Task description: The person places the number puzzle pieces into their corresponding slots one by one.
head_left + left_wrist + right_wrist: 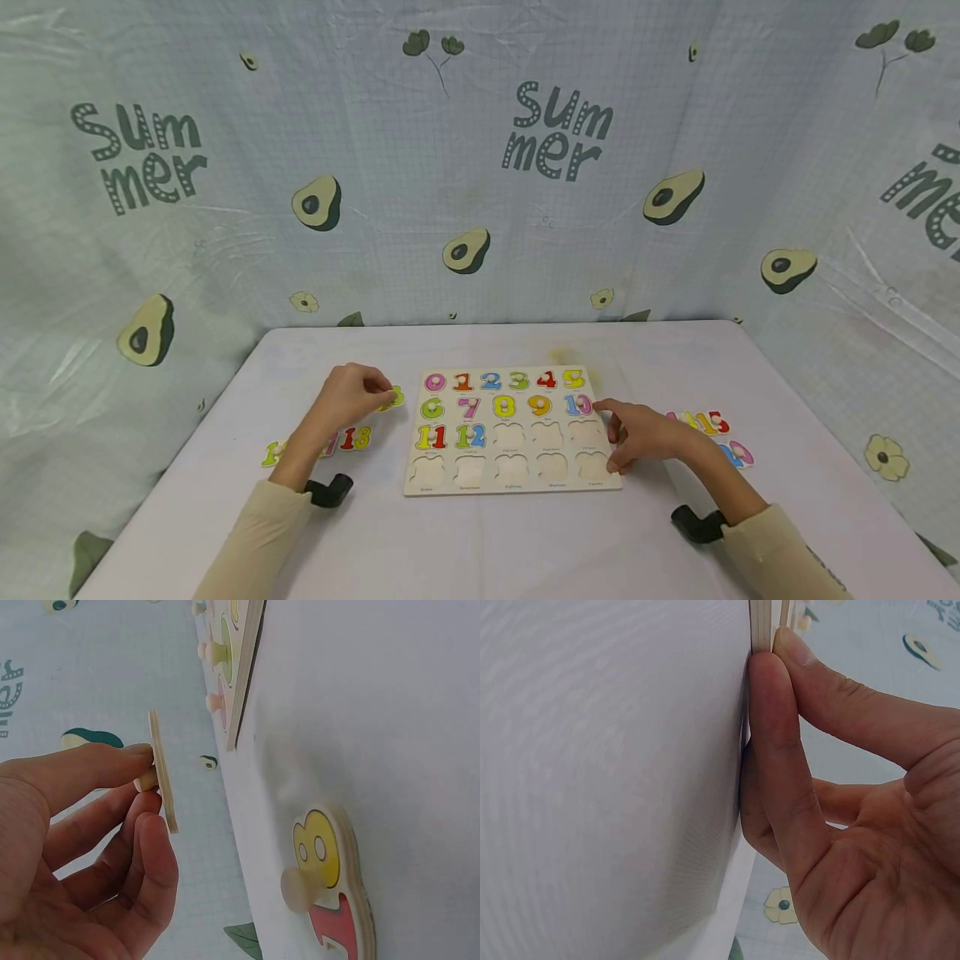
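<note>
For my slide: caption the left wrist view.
Left hand holds a thin wooden puzzle piece by its knob near a red-and-yellow wooden 18.

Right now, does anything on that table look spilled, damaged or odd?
Just one thing: a faint yellowish patch on the pale tabletop, by the far right corner of the number board. It looks like a stain, though I can't tell what made it.

The cloth [405, 167] reads "summer", board [510, 437] 0–12, loose pieces [355, 438] 18 and 15.
</note>
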Demonstrator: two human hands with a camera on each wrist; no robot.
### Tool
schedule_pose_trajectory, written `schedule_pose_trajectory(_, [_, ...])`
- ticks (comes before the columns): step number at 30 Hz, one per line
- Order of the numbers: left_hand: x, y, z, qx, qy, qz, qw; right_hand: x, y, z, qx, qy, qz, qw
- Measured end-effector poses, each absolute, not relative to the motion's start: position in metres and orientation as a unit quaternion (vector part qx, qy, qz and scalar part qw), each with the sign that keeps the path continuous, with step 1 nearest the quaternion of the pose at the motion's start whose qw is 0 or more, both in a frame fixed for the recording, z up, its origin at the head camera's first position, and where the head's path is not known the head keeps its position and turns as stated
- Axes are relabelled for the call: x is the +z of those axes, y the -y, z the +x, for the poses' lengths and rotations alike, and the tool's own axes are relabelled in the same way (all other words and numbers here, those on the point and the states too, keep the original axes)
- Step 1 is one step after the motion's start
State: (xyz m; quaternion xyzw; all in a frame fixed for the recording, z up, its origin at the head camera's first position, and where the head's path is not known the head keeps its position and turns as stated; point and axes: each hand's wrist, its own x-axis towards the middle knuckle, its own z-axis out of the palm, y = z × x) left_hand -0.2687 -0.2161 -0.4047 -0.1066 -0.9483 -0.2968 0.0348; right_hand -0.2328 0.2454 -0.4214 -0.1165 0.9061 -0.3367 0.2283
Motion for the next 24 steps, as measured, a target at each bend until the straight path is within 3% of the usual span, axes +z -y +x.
schedule_pose_trajectory(24, [-0.4, 0.177, -0.255, -0.314, 0.938, -0.141, 0.042, -0.422, -0.246, -0.233, -0.33, -0.908, -0.119, 0.228])
